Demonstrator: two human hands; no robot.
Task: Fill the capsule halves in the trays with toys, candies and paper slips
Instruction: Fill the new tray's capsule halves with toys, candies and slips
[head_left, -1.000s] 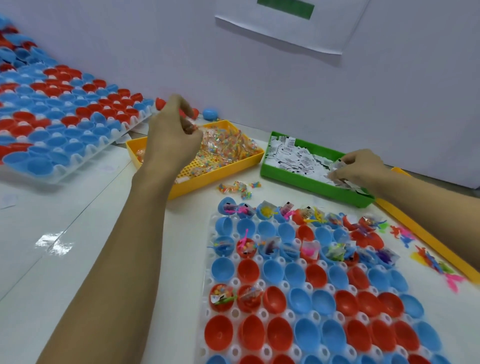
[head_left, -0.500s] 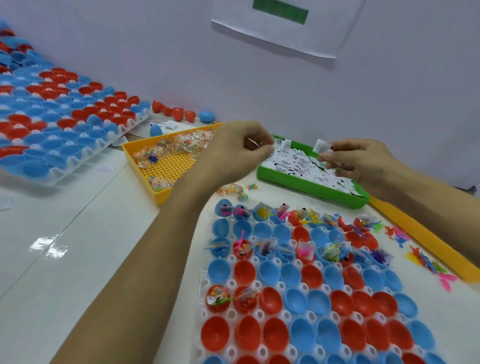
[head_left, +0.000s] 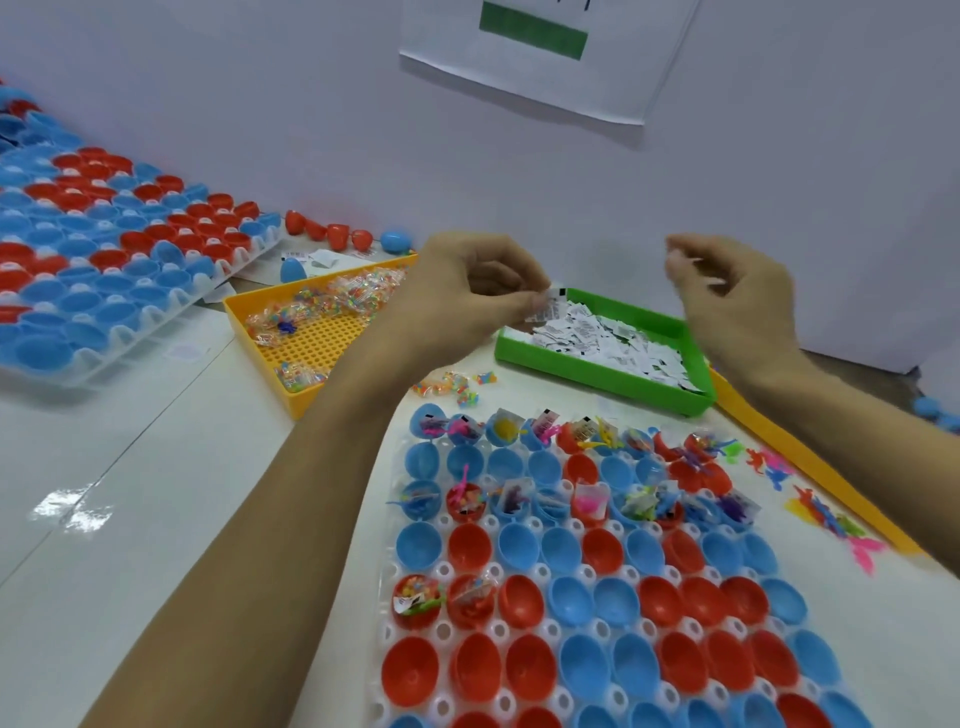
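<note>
Glossy egg-shaped capsule halves (head_left: 522, 670), crumpled paper slips (head_left: 602, 343)

We see a white bench (head_left: 130, 493) carrying two capsule trays (head_left: 441, 631), a yellow tray (head_left: 260, 358), a green tray (head_left: 597, 376) and loose candies (head_left: 447, 384).

We see bare white table (head_left: 130, 467) open along the left, between the stacked capsule trays (head_left: 93, 260) and the near capsule tray (head_left: 441, 618). The yellow candy tray (head_left: 291, 384) and green slip tray (head_left: 613, 379) block the far side, with loose candies (head_left: 452, 387) in the narrow gap before them. Our left hand (head_left: 467, 296) and right hand (head_left: 737, 296) hang above the green tray. Loose toys (head_left: 831, 514) clutter the right strip beside the orange tray edge (head_left: 810, 467).
</note>
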